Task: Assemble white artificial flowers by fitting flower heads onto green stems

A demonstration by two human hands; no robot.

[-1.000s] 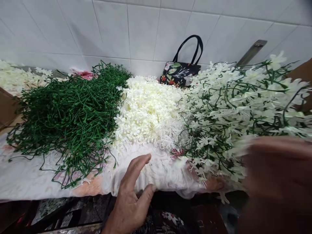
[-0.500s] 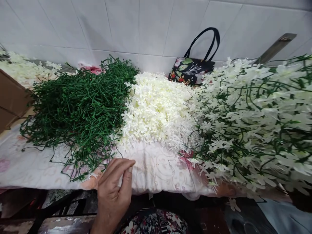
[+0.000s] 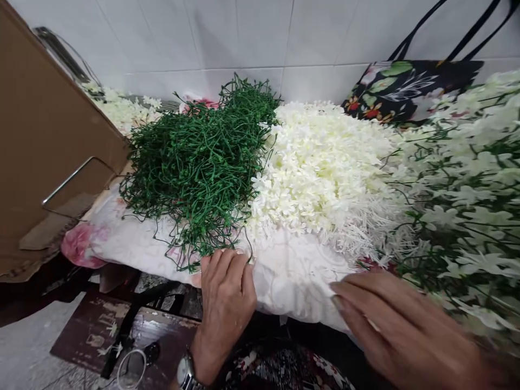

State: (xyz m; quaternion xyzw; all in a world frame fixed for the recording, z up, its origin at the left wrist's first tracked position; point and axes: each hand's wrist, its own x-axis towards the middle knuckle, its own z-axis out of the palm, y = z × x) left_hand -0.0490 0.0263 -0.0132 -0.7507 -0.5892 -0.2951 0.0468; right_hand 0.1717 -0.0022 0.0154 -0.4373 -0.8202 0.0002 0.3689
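My left hand [image 3: 226, 295] lies on the front edge of a white flowered cloth [image 3: 284, 271], fingers together and bent, tips touching the lowest strands of a heap of green plastic stems [image 3: 199, 162]. My right hand [image 3: 390, 325] lies flat on the cloth to the right, fingers stretched out and a little blurred, holding nothing. Behind the hands sits a heap of loose cream-white artificial blossoms [image 3: 320, 168]. To the right lies a pile of finished sprays [image 3: 467, 200], white flowers on green stems.
A brown cardboard box [image 3: 44, 146] with a metal wire handle stands at the left. A black floral bag [image 3: 410, 86] leans against the white tiled wall [image 3: 244, 38]. More white blossoms [image 3: 122, 108] lie at the back left. Below the table edge is a dark wooden board [image 3: 105, 336].
The view has swung left and closer. My left hand moved up to the edge of the green stems. My right hand, out of view half a second ago, now rests on the cloth.
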